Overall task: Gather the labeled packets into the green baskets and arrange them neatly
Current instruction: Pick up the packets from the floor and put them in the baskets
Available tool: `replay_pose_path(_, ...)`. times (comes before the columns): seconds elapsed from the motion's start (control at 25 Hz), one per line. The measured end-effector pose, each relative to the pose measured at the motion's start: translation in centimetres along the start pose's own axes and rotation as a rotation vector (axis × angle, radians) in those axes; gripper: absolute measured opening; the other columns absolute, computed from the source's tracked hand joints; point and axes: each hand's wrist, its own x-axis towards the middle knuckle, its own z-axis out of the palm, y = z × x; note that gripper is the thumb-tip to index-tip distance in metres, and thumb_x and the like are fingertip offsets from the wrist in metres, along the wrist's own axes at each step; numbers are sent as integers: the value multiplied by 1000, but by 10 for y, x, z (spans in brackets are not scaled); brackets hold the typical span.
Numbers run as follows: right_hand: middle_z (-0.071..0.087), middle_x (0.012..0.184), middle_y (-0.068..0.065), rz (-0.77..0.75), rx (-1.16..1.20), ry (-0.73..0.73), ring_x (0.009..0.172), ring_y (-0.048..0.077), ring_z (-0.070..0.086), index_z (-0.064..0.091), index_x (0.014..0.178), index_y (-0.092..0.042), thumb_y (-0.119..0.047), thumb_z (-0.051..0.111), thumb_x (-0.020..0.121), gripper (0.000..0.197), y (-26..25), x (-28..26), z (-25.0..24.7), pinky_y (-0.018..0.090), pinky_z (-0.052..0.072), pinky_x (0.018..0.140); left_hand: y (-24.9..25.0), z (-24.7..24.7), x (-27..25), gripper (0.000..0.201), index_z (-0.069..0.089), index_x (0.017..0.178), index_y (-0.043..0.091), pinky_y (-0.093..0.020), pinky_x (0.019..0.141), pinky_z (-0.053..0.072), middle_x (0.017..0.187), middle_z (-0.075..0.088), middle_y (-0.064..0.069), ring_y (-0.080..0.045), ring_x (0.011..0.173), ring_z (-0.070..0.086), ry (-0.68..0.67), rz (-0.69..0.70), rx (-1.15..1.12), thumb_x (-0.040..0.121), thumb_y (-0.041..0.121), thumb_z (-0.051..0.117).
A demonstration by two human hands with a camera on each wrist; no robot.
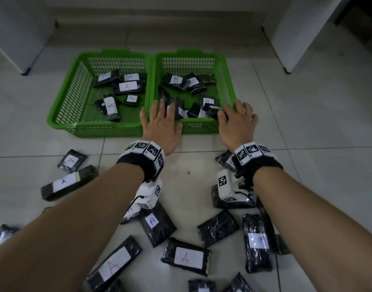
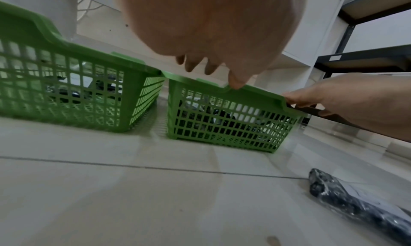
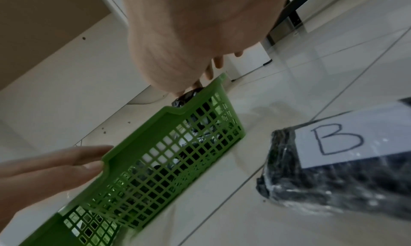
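Note:
Two green mesh baskets stand side by side on the tiled floor. The left basket (image 1: pixel 92 124) holds black packets labeled A; the right basket (image 1: pixel 198 128) holds packets labeled B. My left hand (image 1: pixel 162 121) hovers over the right basket's near left corner, fingers straight and spread above the packets, holding nothing. At the near right corner my right hand (image 1: pixel 237 121) pinches a black packet (image 1: pixel 212 110) between thumb and fingers just inside the rim; the right wrist view shows that packet (image 3: pixel 188 96) at the rim. Its label is mostly hidden.
Several black packets lie loose on the floor near me, among them an A packet (image 1: pixel 186 257) and a B packet (image 1: pixel 257 239), the latter close by in the right wrist view (image 3: pixel 333 144). White cabinets stand at both sides, and a dark shelf (image 2: pixel 367 60) stands on the right.

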Motion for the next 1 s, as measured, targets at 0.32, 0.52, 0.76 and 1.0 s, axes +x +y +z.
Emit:
replay_pose_path(0.32,73,108,6,257,444,78,101,27,65,71,109,-12,-14,61,87,25,67,-68,-24,26,45,87,65,8,-53,28,59,115,17,-41,99,39,123,55,-5,-26,115,53,55,289,-259,90,29,52)
replay_pose_path(0.52,74,97,1,336,536,-216,93,17,70,75,107,-14,-8,74,76,32,88,-109,-17,22,52,89,100,57,-107,66,59,118,24,-30,87,47,115,60,0,-21,105,55,-329,399,-301,65,58,76)
replay_pose_path(0.76,72,116,4,231,447,-287,106,20,67,72,120,-15,-35,85,76,49,88,-110,-13,31,51,97,85,62,-112,65,64,117,21,-38,88,51,107,62,1,-20,100,58,-211,417,-434,61,46,83)
replay_pose_path(1.0,65,92,7,182,289,-286,86,28,62,72,89,-18,-73,57,53,67,72,-105,-4,34,47,68,43,27,-105,66,57,129,19,-33,99,48,125,57,2,-18,114,55,30,379,-481,71,37,81)
